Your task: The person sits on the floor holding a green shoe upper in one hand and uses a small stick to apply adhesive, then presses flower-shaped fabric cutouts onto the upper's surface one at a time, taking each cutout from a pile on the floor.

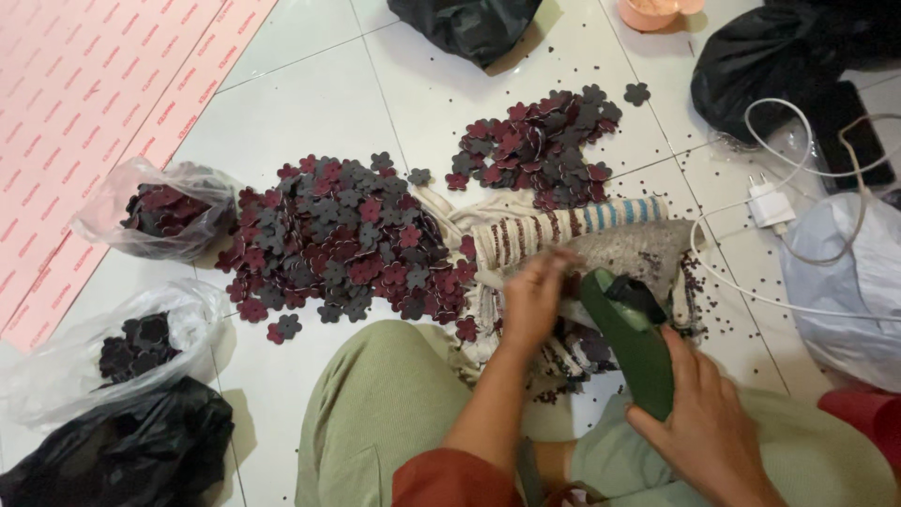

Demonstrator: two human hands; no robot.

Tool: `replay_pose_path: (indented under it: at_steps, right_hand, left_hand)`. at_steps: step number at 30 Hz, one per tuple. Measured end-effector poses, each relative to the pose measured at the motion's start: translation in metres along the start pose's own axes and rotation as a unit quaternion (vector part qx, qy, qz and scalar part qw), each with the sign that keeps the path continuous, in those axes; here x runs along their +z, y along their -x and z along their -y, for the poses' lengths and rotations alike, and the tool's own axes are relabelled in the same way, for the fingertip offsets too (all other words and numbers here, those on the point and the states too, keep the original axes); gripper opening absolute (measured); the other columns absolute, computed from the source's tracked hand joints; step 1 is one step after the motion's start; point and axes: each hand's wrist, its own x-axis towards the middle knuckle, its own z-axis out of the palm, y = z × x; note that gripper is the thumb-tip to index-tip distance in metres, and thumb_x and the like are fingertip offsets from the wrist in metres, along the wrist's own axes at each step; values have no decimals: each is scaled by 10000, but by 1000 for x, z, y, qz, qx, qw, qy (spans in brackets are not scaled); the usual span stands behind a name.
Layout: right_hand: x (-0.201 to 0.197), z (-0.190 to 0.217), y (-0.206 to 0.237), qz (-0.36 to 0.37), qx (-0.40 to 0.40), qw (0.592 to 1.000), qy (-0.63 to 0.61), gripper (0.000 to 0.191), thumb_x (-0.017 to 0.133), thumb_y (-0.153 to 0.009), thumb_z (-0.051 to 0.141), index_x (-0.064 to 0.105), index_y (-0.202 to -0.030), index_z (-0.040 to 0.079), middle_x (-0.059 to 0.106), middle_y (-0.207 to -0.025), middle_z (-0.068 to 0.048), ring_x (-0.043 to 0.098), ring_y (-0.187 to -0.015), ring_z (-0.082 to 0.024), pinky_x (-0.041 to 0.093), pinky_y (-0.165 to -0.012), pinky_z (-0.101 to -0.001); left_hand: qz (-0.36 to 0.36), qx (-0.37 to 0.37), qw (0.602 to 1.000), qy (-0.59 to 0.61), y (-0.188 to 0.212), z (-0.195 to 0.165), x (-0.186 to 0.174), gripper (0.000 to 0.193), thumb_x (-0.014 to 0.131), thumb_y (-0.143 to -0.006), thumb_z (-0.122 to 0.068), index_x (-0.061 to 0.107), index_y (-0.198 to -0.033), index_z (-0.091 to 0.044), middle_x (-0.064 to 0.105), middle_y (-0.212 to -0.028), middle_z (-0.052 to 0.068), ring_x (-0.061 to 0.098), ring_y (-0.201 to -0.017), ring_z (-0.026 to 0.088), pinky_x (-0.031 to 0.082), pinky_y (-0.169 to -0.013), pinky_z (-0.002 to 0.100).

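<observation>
Head-camera footage is filled by a white tiled floor [310, 103] on which a person is seated. A dark green tool [633, 347] is gripped around its lower end by the right hand [704, 422], its upper end tilted toward a grey stone block [638, 253]. The block is laid on a striped cloth [535, 230]. The left hand [535, 296] is blurred and pressed down at the near end of the block; whether anything is pinched in its fingers cannot be told. A large heap of red and grey flower-shaped cutouts [343, 239] is spread just left of the cloth, and a smaller heap [540, 145] is seen beyond it. Two clear plastic bags [164, 211] holding more cutouts are placed at the left, near a pink printed sheet [84, 103]. A white charger [770, 205] with its cable is seen at the right.
</observation>
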Motion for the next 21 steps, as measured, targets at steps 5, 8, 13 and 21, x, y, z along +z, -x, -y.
replay_pose_path:
  at_steps: [5,8,13,21]
  right_hand:
    - [-3,-6,-4,6,12,999,-49,1131,858,-606,341,288,-1553,103,511,-1400,-240,528,-1252,-426,440,-1029,-495]
    - [6,-14,-10,-37,15,987,-156,1112,846,-645,344,286,-1564,62,508,-1424,-250,586,-1142,-394,485,-902,-464]
    - [20,-29,-26,-81,95,967,-221,1103,826,-642,297,306,-1590,77,560,-1364,-227,670,-836,-340,543,-698,-439]
    - [25,-31,-37,-55,117,976,-177,1181,864,-650,353,302,-1645,54,586,-1327,-268,640,-798,-404,542,-745,-459]
  left_hand:
    - [-125,-51,986,-96,-13,-32,-26,176,584,-1044,-206,696,-1133,-103,716,-947,110,688,-806,238,541,-746,367]
    - [-19,6,933,-359,-14,-52,-25,210,660,-942,-216,736,-1118,-132,741,-947,99,699,-848,285,540,-757,428]
    - [82,129,888,-433,6,-58,-5,314,778,-800,-268,747,-1067,-107,730,-932,149,670,-863,372,515,-761,482]
    - [78,32,905,-416,8,-65,0,207,744,-872,-285,767,-1021,-144,745,-931,138,704,-872,363,535,-771,499]
